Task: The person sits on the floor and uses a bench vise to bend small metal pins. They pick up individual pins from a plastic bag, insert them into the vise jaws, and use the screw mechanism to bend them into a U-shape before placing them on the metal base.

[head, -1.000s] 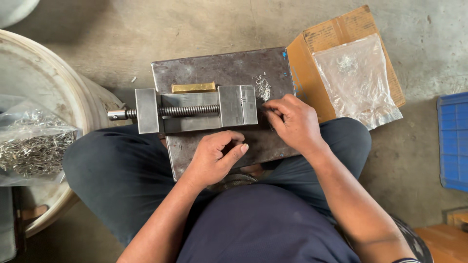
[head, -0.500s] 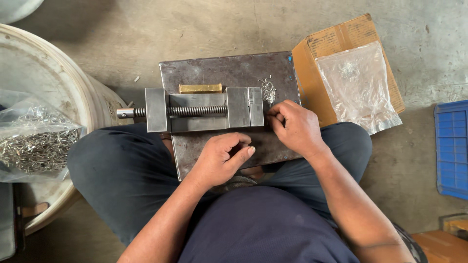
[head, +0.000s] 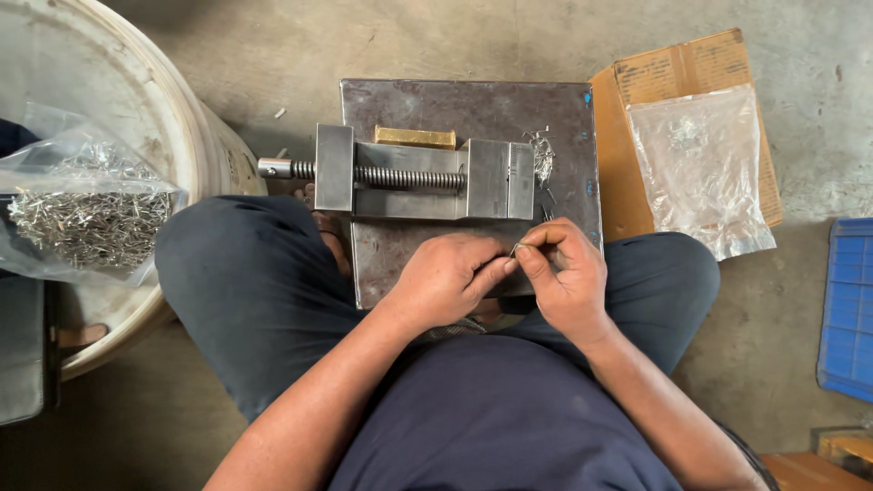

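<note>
I sit with a dark steel plate (head: 473,105) across my knees. A small steel vise (head: 423,175) with a threaded screw lies on it, and a brass bar (head: 416,137) rests just behind the vise. My left hand (head: 447,277) and my right hand (head: 566,273) meet at the plate's near edge, fingertips pinched together on a tiny metal pin (head: 515,247). A small pile of loose metal pins (head: 543,156) lies on the plate to the right of the vise.
At the left stands a white bucket (head: 155,109), holding a clear bag of metal pins (head: 86,214). A cardboard box (head: 677,77) with a clear plastic bag (head: 700,168) on it lies at the right on the concrete floor. A blue crate (head: 850,309) is at the far right.
My right hand has drawn back from the pile beside the vise to the plate's near edge. My left hand has risen to meet it, and both now pinch a small pin.
</note>
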